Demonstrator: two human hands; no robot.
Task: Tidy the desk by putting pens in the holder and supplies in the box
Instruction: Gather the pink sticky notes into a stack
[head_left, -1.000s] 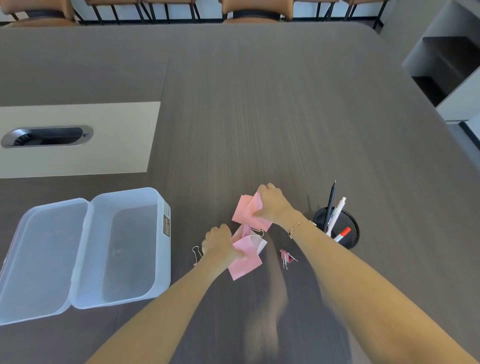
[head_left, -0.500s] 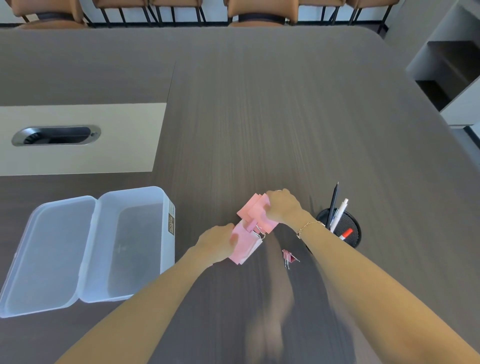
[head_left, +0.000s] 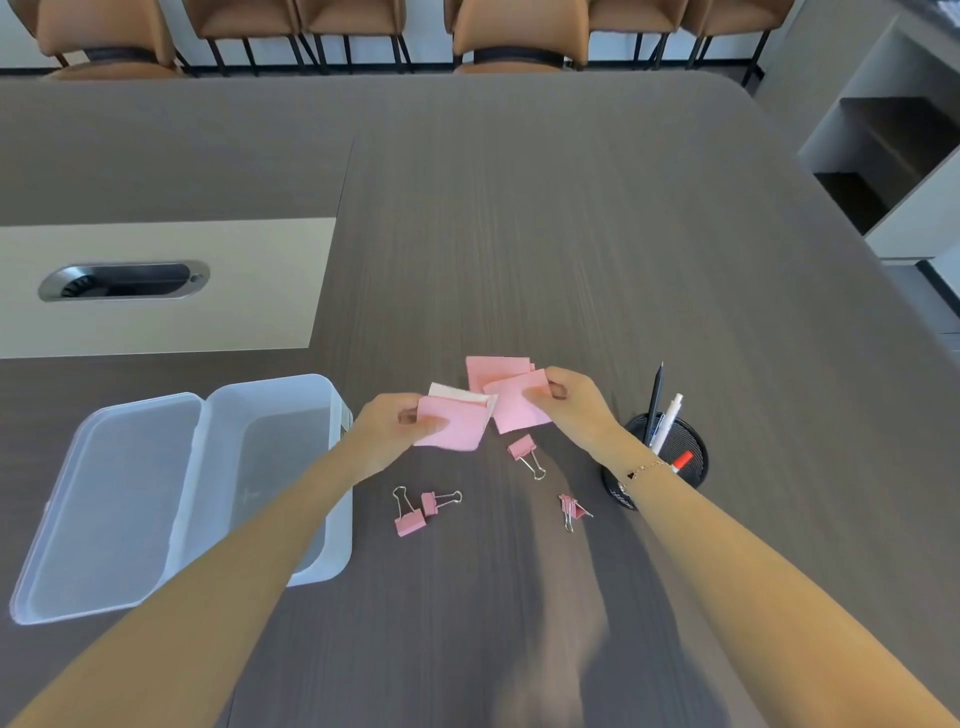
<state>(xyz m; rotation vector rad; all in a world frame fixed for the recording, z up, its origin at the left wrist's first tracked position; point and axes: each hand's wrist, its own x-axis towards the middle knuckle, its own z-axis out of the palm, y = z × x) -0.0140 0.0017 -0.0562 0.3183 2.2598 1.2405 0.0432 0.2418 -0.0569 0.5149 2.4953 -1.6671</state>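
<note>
My left hand (head_left: 392, 423) grips a small stack of pink sticky notes (head_left: 457, 423) lifted above the desk. My right hand (head_left: 574, 402) pinches another bunch of pink sticky notes (head_left: 511, 395) just to its right. Several pink binder clips lie on the desk below my hands: two close together (head_left: 415, 512), one under the notes (head_left: 524, 452) and one further right (head_left: 571, 509). An open clear plastic box (head_left: 280, 467) with its hinged lid (head_left: 114, 504) laid flat stands at the left. A black mesh pen holder (head_left: 685, 467) at the right holds three pens (head_left: 662, 415).
A beige inset panel (head_left: 249, 291) with a metal cable port (head_left: 124, 280) is at the far left of the dark wood desk (head_left: 571, 234). Brown chairs (head_left: 519, 31) line the far edge. Grey shelving (head_left: 893, 156) stands off the right edge.
Both hands rose off the desk with the pink notes and moved slightly apart. The binder clips they covered now show on the desk.
</note>
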